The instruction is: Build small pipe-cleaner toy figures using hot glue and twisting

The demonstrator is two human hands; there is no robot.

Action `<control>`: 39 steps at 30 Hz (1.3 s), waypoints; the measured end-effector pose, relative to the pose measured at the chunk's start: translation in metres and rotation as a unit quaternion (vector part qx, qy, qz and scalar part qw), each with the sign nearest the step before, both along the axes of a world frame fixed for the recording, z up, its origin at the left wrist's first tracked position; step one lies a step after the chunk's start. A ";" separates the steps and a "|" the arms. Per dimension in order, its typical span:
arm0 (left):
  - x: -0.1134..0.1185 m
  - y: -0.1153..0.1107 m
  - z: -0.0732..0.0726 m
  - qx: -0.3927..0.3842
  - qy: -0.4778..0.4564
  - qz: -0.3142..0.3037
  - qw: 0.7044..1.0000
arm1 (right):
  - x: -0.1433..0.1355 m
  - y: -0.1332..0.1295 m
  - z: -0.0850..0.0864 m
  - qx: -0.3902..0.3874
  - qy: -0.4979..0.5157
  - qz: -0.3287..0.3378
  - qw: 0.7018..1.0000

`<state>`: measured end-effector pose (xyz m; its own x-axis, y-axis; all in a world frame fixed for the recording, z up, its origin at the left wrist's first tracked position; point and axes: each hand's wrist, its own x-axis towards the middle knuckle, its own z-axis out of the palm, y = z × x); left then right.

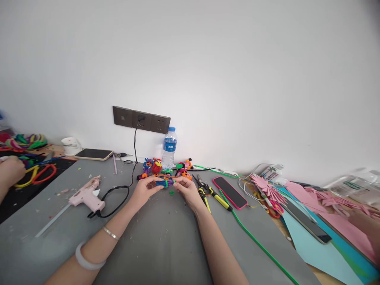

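My left hand [147, 191] and my right hand [188, 190] meet above the grey mat [160, 241], near its middle. Between their fingertips is a small blue, green and purple fuzzy figure [165, 183], pinched from both sides. A small green piece [171, 192] lies on the mat just below it. Behind my hands stand several colourful fuzzy figures [157, 165], in orange, red, purple and green, in front of a water bottle [169, 147]. Fine detail of the held figure is too small to tell.
A pink glue gun [89, 196] with its black cord lies left. Yellow-handled pliers [219, 198], a pink-edged phone [230, 192] and a green stem [255, 239] are right. Other people's hands show at the left [11, 171] and right [363, 225] edges, near scissors and coloured paper.
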<state>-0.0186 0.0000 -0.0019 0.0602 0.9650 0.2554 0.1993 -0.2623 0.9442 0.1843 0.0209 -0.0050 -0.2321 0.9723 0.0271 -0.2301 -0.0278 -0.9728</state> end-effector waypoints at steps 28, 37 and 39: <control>0.000 0.000 0.003 -0.005 -0.022 0.003 1.000 | -0.007 -0.002 -0.002 0.115 -0.051 -0.015 0.992; -0.001 0.000 0.004 -0.018 -0.010 -0.012 1.000 | -0.006 -0.003 0.000 0.109 -0.061 -0.001 0.992; -0.001 0.001 0.004 -0.020 -0.009 -0.008 1.000 | -0.006 -0.005 0.003 0.121 -0.056 -0.005 0.991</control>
<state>-0.0195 0.0005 0.0025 0.0718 0.9734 0.2175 0.1785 -0.2271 0.9574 0.1779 0.0161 -0.0023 -0.2370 0.9428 0.2343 -0.1186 0.2113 -0.9702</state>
